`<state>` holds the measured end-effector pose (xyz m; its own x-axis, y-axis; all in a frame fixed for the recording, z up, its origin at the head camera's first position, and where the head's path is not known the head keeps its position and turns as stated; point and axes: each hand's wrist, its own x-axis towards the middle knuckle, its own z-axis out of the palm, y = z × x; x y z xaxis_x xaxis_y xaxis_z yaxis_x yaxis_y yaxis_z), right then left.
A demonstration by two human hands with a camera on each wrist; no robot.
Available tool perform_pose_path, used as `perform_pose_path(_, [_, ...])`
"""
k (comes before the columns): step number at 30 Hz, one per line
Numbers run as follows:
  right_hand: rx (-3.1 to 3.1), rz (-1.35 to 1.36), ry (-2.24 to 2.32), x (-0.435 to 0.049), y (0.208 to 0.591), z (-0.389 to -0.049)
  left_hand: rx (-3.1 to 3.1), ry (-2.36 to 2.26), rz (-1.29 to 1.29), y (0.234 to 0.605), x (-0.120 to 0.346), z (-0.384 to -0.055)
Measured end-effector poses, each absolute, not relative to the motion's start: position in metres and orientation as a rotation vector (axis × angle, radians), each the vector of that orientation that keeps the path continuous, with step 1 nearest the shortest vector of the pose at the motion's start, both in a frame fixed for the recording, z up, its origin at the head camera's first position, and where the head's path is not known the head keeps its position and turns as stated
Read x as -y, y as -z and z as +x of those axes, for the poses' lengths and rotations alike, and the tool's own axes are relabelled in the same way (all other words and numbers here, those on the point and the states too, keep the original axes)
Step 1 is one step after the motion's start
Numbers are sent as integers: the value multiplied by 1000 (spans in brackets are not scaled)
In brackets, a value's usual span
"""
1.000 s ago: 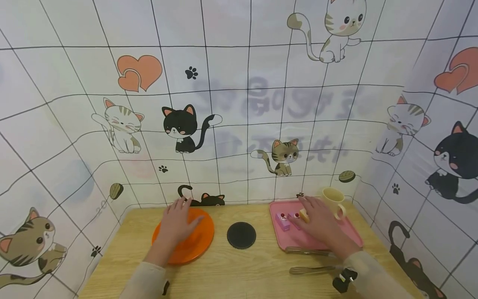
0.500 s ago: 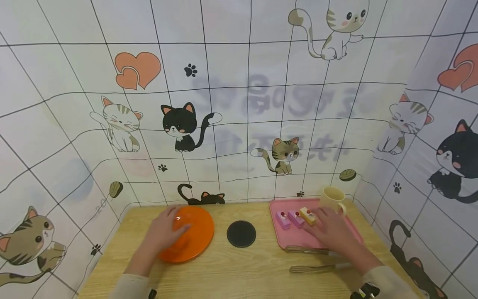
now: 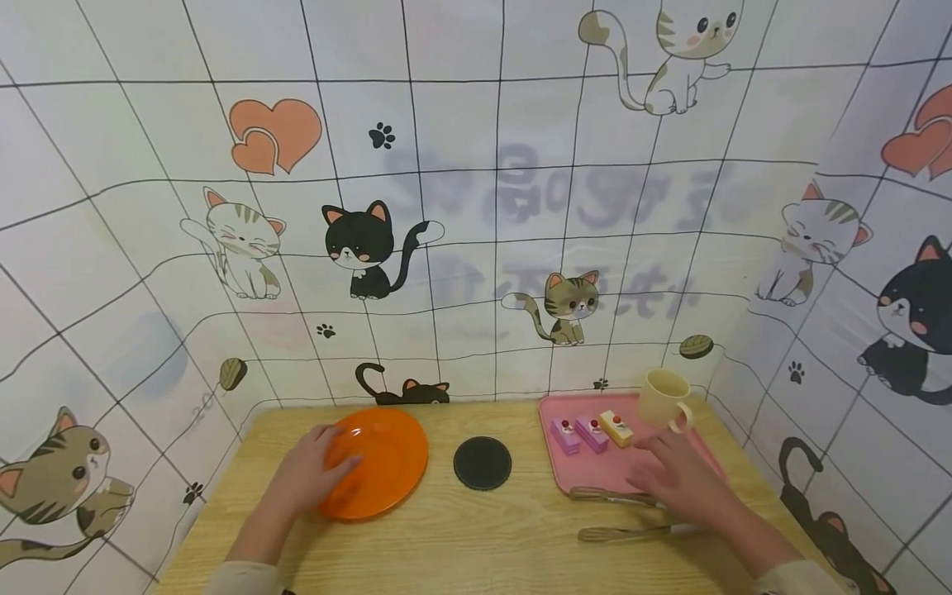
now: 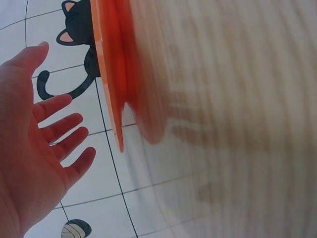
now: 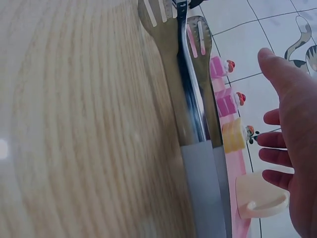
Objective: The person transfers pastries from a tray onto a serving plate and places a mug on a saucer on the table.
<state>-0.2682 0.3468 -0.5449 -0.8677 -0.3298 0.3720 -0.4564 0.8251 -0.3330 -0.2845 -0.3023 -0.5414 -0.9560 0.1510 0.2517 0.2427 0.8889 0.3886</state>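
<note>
- Fingers point(image 4: 68, 141) loose and spread on the left hand point(image 3: 307, 469), holding nothing, poised over the near-left side of the orange plate point(image 3: 387, 471); the left wrist view shows a gap, so no contact.
- Over on the right, the right hand point(image 3: 684, 483) has its fingers apart too, nothing in them, hanging above the tongs point(image 5: 202, 178) and the front right of the pink tray point(image 3: 595, 475).
- Tongs lying arms splayed, one slotted end along the tray's front edge, the other on the wooden table point(image 3: 483, 549); grips point rightward, probably to suit that hand.
- Up on the tray, two pink cake slices point(image 3: 579, 435) and one yellow slice point(image 3: 616, 429) sit in a row, likely spaced so each can be taken singly.
- Cream mug point(image 3: 662, 398) at the tray's back right, handle facing the person's side, perhaps for easy reach.
- Dead centre, a black disc point(image 3: 482, 463) between plate and tray, touching neither; its purpose I can't tell.
</note>
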Motion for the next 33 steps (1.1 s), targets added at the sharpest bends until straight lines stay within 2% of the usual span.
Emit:
perform_pose_path(6, [2720,621,-620,-356,545,-253,2825,666,-372,549,313,-283])
perform_pose_path(15, [2881,517,-698,-368,549,-243,2897,738,-394,553,323,-279])
perform_pose_path(25, [2695,765,-696,-386,558,-238,2987,795,-347,556,329,-276])
perform_pose_path(33, [2822,712,-695,-394,564,-233,3056,852,-307,557,332,-271])
